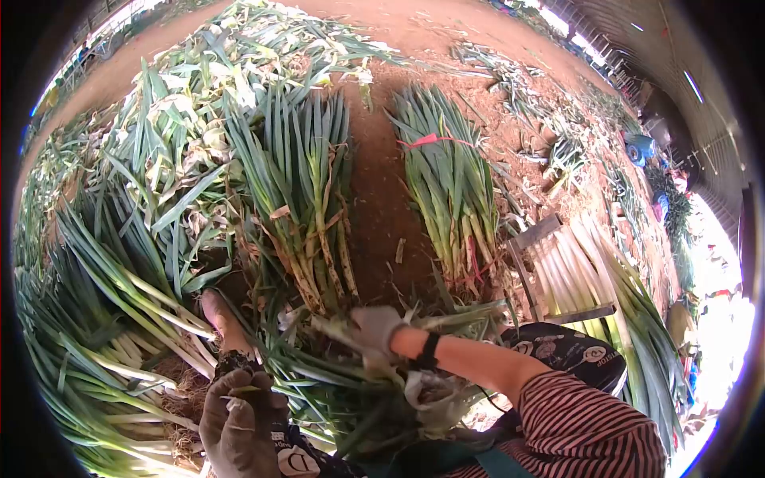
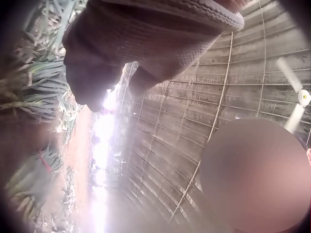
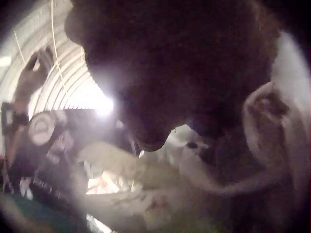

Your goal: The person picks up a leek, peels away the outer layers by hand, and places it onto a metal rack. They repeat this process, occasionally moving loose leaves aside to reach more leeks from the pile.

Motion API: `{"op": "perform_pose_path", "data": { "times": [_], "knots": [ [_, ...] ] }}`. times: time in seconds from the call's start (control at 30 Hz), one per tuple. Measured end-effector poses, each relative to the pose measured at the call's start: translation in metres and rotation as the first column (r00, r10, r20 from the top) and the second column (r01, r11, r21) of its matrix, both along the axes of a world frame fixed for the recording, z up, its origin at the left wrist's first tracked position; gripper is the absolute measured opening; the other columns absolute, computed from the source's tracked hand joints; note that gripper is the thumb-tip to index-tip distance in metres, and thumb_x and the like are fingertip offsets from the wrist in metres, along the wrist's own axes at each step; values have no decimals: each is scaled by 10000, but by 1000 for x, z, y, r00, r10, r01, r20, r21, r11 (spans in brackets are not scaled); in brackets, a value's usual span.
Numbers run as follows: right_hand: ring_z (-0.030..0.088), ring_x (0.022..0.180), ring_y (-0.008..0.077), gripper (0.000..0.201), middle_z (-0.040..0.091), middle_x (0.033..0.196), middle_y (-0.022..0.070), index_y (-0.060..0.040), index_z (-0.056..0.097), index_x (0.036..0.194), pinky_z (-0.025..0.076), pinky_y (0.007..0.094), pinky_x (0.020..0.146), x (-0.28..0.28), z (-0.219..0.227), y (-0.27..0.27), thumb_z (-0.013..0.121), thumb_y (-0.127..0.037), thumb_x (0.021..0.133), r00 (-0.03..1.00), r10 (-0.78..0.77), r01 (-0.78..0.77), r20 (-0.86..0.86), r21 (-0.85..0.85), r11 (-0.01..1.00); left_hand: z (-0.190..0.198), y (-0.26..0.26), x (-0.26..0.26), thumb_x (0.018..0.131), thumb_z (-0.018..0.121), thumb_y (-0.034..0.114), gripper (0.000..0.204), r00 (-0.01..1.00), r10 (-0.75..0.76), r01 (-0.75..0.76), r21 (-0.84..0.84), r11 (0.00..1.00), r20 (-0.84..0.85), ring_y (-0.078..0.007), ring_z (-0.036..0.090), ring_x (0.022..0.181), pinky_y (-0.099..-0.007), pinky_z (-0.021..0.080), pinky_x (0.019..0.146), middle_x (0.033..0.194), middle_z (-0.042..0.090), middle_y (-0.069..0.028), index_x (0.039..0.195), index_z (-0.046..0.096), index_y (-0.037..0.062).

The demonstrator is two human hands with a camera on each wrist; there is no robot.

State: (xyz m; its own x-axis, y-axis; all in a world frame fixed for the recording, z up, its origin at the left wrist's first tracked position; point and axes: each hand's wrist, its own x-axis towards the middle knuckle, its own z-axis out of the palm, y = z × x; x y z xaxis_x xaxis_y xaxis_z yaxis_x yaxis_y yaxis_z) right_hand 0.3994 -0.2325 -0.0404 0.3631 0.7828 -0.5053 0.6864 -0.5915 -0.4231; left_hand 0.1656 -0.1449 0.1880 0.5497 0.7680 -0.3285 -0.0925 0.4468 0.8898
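My gloved left hand (image 1: 239, 426) is raised at the lower left of the head view, fingers curled; a small yellow-green strip (image 1: 245, 390) shows by its fingertips, and whether it is gripped is unclear. In the left wrist view the hand (image 2: 121, 48) is dark, with no stalk visible in it. My gloved right hand (image 1: 376, 328), blurred, grips a leek (image 1: 339, 331) low over a heap of green leaves (image 1: 319, 374). The right wrist view shows that hand (image 3: 180, 63) in deep shadow, a pale stalk (image 3: 114, 160) below its fingers.
Ahead lie green leek bunches (image 1: 291, 183) and a bundle with a red tie (image 1: 446, 175). Loose leeks (image 1: 111, 319) cover the left side. White-stemmed leeks (image 1: 574, 267) rest at a metal frame (image 1: 530, 283) on the right. Leaf scraps (image 1: 191, 103) spread behind.
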Motion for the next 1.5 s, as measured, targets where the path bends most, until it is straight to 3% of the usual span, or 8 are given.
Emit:
{"op": "perform_pose_path", "data": {
  "times": [0.4, 0.57, 0.6, 0.97, 1.07, 1.27, 1.4, 1.5],
  "knots": [
    [655, 784, 321, 306, 688, 913, 188, -25, 713, 956, 510, 391, 667, 22, -32, 141, 566, -280, 872, 996, -85, 75, -35, -237, 969, -4, 12, -2, 968, 557, 212, 358, 1000, -15, 14, -25, 1000, -23, -196, 600, 946, -304, 482, 846, 1095, 638, -122, 1225, 556, -36],
    [600, 677, 220, 376, 596, 719, 114, 15, 657, 842, 447, 362, 601, 89, -30, 71, 634, -360, 849, 956, 290, -207, -36, 618, 758, -16, 7, -2, 931, 612, 221, 338, 993, 86, -85, -19, 996, 78, -182, 634, 796, -290, 532, 694, 994, 649, -114, 1174, 557, -6],
    [541, 672, 139, 346, 550, 704, 60, 9, 620, 855, 433, 332, 589, 66, 44, 53, 650, -336, 857, 773, -171, 378, -611, 227, 898, -20, 8, -4, 939, 602, 226, 336, 993, 100, -98, -35, 995, 62, -183, 640, 803, -293, 531, 691, 981, 652, -115, 1176, 558, -7],
    [627, 775, 400, 309, 623, 814, 204, -31, 533, 973, 485, 436, 645, -74, 167, -122, 670, -274, 838, 972, 29, 95, -235, 499, 862, -39, -30, 30, 954, 589, 361, 383, 986, -160, 156, -75, 985, -54, -142, 643, 687, -253, 520, 592, 831, 676, -55, 1008, 655, -12],
    [651, 784, 386, 362, 626, 804, 219, -14, 515, 1098, 497, 416, 655, -96, 175, -130, 658, -245, 859, 961, -59, 181, -272, 448, 875, -70, -45, 35, 883, 703, 172, 228, 990, 53, -50, -22, 998, 127, -136, 647, 654, -265, 544, 588, 799, 677, -74, 932, 657, -45],
    [602, 810, 119, 442, 620, 862, 83, -5, 464, 1266, 487, 290, 710, -109, 150, -144, 567, -301, 955, 753, -112, 604, -648, 614, 507, -47, -79, 24, 885, 646, 110, 144, 951, -308, 308, 15, 951, 4, -132, 633, 624, -250, 516, 593, 736, 678, -65, 822, 681, -15],
    [655, 747, 220, 397, 646, 797, 118, 5, 563, 1176, 496, 311, 682, -95, 179, -150, 587, -317, 945, 908, -196, 418, -370, 830, 370, -80, -112, 21, 893, 616, 164, 212, 529, -571, 799, 141, 585, -628, -114, 615, 609, -247, 488, 577, 717, 678, -41, 766, 696, 14],
    [666, 717, 289, 353, 663, 794, 169, 16, 626, 1074, 505, 339, 664, -86, 184, -156, 582, -311, 948, 943, -234, 320, -238, 846, 427, -66, -74, 9, 936, 608, 294, 258, 961, -186, 268, 533, 803, -202, -109, 565, 585, -240, 455, 559, 769, 661, -50, 936, 696, 51]
  ]
}}
